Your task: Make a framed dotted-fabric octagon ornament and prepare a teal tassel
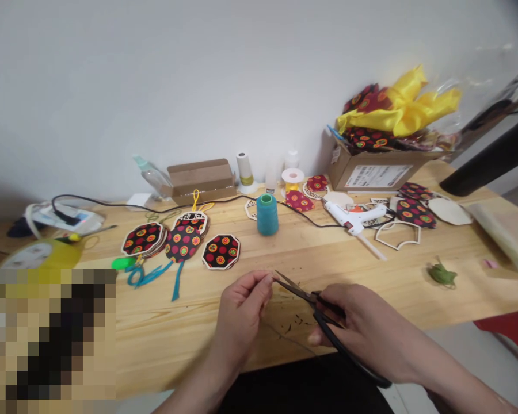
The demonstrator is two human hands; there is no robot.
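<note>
My left hand (246, 305) is closed in a pinch, thumb against forefinger, over the front of the table. A thin dark thread (280, 336) runs from beneath it toward my lap; the pinched end is too small to see clearly. My right hand (362, 322) grips black-handled scissors (304, 293), their blades slightly parted and the tips close to my left fingertips. Small dark scraps (300, 319) lie on the wood under the blades. Beyond my hands stands a teal thread spool (267, 215), and to its left lies an octagonal patterned piece (221, 252).
Patterned pieces (143, 238) with teal ribbons (151, 276) lie to the left. A white glue gun (354, 218) rests at the right, near a green thread bundle (442, 273). A cardboard box (371, 169) of fabric stands against the wall. A black cable (190, 205) crosses the table (164, 328).
</note>
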